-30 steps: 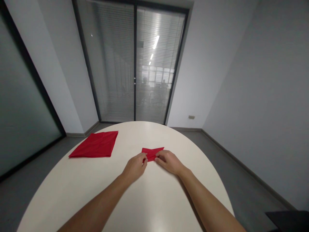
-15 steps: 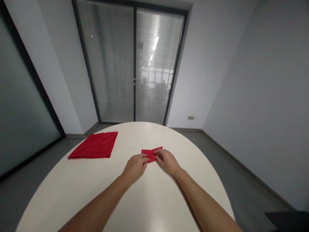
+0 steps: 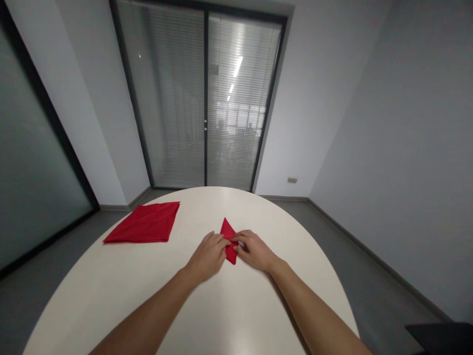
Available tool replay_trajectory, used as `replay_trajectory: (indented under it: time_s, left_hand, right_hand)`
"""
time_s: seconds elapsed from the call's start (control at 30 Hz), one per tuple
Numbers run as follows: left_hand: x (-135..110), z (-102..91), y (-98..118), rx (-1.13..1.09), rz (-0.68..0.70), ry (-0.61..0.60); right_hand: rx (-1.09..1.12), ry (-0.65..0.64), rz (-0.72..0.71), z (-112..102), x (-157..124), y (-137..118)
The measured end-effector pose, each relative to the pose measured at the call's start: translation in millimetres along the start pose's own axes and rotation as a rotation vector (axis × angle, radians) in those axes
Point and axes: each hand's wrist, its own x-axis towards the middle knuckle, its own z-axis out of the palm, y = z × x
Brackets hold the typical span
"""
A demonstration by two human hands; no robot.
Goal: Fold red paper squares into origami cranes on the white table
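Tabletop [image 3: 221,305], pale and rounded, fronts a glass wall [image 3: 177,98] with blinds [image 3: 238,153]. A big cloth [image 3: 148,223] lies by its left edge; open surface stretches past the small cloth [image 3: 230,255] to the far edge. The small cloth, central, points a tip away, long axis running far to near. Left hand [image 3: 207,254] and right hand [image 3: 257,251] bend fingers [image 3: 222,242] against it; whether pinching, I cannot tell.

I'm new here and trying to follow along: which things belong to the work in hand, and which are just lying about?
In the work:
- small red piece, touched by the left hand and right hand
- white table, beneath it

Apart from the hands:
- larger red cloth, untouched; its role is unclear
- dark object, lower right edge
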Motion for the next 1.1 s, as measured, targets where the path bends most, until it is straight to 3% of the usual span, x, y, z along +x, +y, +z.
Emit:
replay_trajectory:
  time_s: [0.2, 0.5, 0.67, 0.9, 1.1]
  left_hand:
    - [-2.3, 4.9, -1.3, -0.085, -0.002, -0.019]
    - [-2.4, 5.7, -1.4, -0.060, -0.006, -0.056]
    - [-2.4, -2.0, 3.4, -0.040, 0.001, -0.075]
    - [-5.2, -7.0, 3.9, -0.011, 0.024, -0.056]
    - [-7.1, -6.8, 1.8, -0.027, 0.018, -0.068]
  right_hand:
    - [0.095, -0.054, -0.075, -4.6, -3.9, 5.9]
    - [0.164, -0.215, 0.126, -12.2, -9.4, 9.8]
    - [0.165, -0.274, 0.125, -16.5, -10.0, 7.4]
    - [0.068, -0.263, 0.061, -17.5, -10.6, 13.3]
    - [0.039, -0.120, -0.020, -14.9, -9.4, 12.4]
